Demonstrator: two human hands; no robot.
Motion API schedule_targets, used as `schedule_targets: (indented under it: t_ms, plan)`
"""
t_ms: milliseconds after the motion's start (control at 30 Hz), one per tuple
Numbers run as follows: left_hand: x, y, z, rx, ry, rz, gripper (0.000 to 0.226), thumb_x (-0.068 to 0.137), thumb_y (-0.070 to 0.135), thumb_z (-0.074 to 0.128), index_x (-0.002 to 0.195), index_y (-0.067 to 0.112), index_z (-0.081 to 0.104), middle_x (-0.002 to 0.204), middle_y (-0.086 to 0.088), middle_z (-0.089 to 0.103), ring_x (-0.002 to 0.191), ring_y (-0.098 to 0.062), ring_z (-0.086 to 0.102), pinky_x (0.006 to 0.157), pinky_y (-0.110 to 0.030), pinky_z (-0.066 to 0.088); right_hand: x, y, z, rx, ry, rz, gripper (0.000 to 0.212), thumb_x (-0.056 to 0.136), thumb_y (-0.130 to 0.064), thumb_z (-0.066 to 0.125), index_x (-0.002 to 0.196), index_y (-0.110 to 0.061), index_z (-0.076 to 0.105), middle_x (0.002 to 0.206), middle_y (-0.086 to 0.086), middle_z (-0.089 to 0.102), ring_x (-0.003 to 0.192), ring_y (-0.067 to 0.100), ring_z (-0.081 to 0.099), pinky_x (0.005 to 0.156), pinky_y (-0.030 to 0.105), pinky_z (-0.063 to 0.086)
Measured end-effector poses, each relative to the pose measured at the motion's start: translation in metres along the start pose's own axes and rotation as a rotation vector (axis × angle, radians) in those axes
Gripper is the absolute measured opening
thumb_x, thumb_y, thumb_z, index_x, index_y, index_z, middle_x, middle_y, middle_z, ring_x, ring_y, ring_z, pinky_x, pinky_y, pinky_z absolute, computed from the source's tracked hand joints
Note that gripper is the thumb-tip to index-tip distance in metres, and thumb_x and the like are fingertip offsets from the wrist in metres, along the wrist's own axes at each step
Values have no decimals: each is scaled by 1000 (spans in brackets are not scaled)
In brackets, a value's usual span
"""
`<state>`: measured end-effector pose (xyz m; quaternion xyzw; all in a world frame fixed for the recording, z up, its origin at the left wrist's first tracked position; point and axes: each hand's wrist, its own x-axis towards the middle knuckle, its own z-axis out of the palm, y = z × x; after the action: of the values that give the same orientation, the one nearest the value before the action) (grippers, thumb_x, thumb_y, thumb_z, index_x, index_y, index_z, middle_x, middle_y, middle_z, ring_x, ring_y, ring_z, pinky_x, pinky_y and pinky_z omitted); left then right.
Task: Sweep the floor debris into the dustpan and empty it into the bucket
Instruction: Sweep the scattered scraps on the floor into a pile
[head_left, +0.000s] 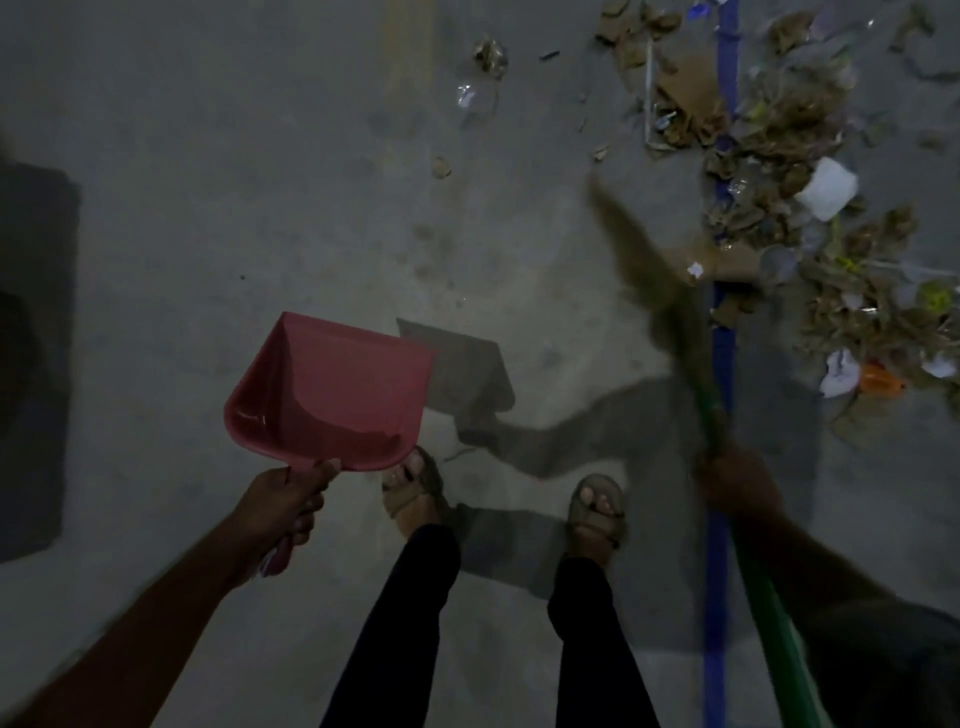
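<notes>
A red dustpan (332, 395) hangs above the grey floor at lower centre-left, its tray empty. My left hand (288, 501) grips its handle from below. My right hand (735, 480) grips the green handle of a broom (670, 296), whose brown bristles are blurred and point up-left, near the left edge of the debris. A large pile of debris (810, 208) lies at the upper right: dry leaves, cardboard scraps, white paper, bits of plastic. No bucket is in view.
A blue line (719, 571) runs along the floor from the debris down past my right foot. My two sandalled feet (595, 514) stand at bottom centre. A few stray scraps (488, 54) lie at top centre. A dark rectangular patch (36, 358) sits at the left edge.
</notes>
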<state>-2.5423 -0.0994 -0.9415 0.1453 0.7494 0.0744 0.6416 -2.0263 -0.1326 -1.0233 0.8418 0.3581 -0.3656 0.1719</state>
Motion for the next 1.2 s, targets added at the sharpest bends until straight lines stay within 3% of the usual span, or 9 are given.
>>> schedule_targets:
  t_ms: [133,233,400,500,700,800,967,1100,1200]
  plan:
    - [6,1,-35,-121,40,34,28,95,28,67,75,18,50,56,3,34,39,-8,28,43,-19,23,-41,-26,-34,75,149,-94,54,101,-26,52,149,-7,36,91,18,63,68,25,52,66,38,48]
    - [6,5,-52,-184,30,25,32,93,36,69,73,21,48,56,3,33,41,-10,28,53,-26,17,-90,-54,-18,127,107,-264,70,100,-20,53,159,-29,16,81,8,57,63,21,55,58,34,46]
    - [7,21,-61,-237,40,67,32,96,30,66,73,18,47,53,4,32,40,-8,28,41,-18,25,-135,-101,66,-70,-191,-377,43,93,-49,44,135,-45,38,101,3,60,83,19,62,74,44,56]
    - [9,30,-64,-184,-25,66,37,96,30,66,72,19,41,54,2,29,40,-10,25,40,-19,25,-139,-137,104,-309,-191,-460,63,93,-42,32,144,-65,2,105,6,55,92,37,59,85,52,52]
    - [16,56,-57,-81,-134,85,34,95,31,67,77,21,41,53,5,29,42,-9,23,43,-20,22,-86,-179,65,30,-90,-180,42,104,-27,36,146,-23,40,121,16,61,106,36,62,86,41,49]
    - [21,78,-45,-56,-153,111,33,95,32,67,78,20,41,54,5,30,43,-10,23,44,-20,21,-43,-162,18,101,-34,-97,44,102,-33,44,144,-18,41,102,9,65,87,26,66,80,45,57]
    - [32,121,-17,-112,-136,162,40,95,33,67,69,20,39,54,4,32,42,-10,26,41,-20,27,-39,-152,-39,252,131,-206,61,104,-25,46,158,-28,18,80,8,63,64,26,63,51,38,53]
    - [38,159,-7,-164,-150,125,38,94,37,67,70,20,43,58,2,31,42,-10,26,40,-21,28,-54,-175,-40,389,138,-363,67,103,-25,48,158,-42,13,99,-1,63,80,22,64,68,40,56]
    - [43,198,-12,-156,-118,149,33,94,34,65,74,19,44,59,2,29,42,-9,24,39,-20,27,-47,-215,-21,349,19,-431,53,98,-47,45,149,-42,33,117,-10,58,96,14,61,77,30,50]
